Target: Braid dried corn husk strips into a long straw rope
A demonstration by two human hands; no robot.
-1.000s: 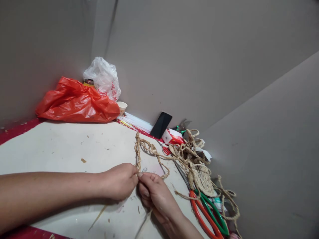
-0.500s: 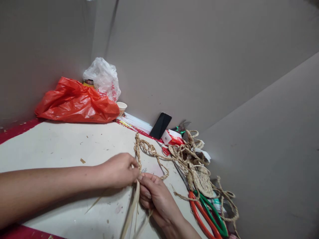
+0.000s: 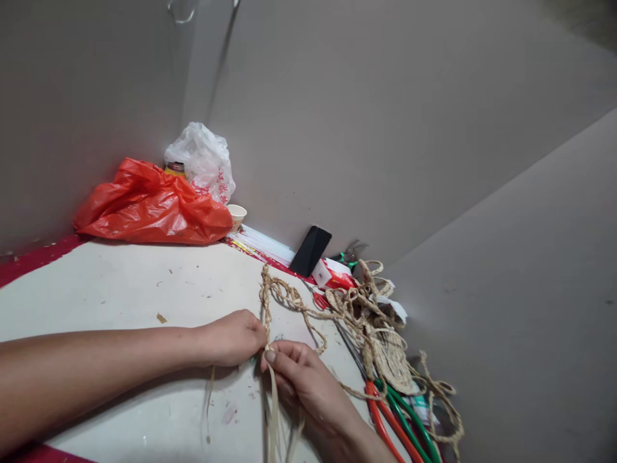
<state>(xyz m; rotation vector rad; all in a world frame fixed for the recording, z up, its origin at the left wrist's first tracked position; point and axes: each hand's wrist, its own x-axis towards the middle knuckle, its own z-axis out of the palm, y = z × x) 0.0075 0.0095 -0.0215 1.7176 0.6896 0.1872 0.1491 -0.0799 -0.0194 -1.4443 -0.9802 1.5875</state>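
A thin straw braid (image 3: 267,305) runs across the white board toward me, and both hands meet at its near end. My left hand (image 3: 236,337) is closed on the braid's end from the left, its fingertips partly hidden. From the right, my right hand (image 3: 301,370) pinches the same spot between thumb and forefinger. Loose pale straw strands (image 3: 273,411) hang below the fingers toward me, and a thinner strand (image 3: 211,392) trails under my left wrist. Beyond the hands, the braid loops rightward into a tangled heap of straw braid (image 3: 357,312).
Red-and-green-handled shears (image 3: 385,411) lie right of my right hand. A black phone (image 3: 311,251) leans on the wall near small red-handled scissors (image 3: 320,300) and green-handled pliers (image 3: 351,254). A red plastic bag (image 3: 154,209), a white bag (image 3: 205,157) and a paper cup (image 3: 237,215) stand at the back left.
The hanging strands have swung rightward to hang straighter. My fingers have shifted slightly at the braid's end, and the whole view has moved a little, with things sitting lower.
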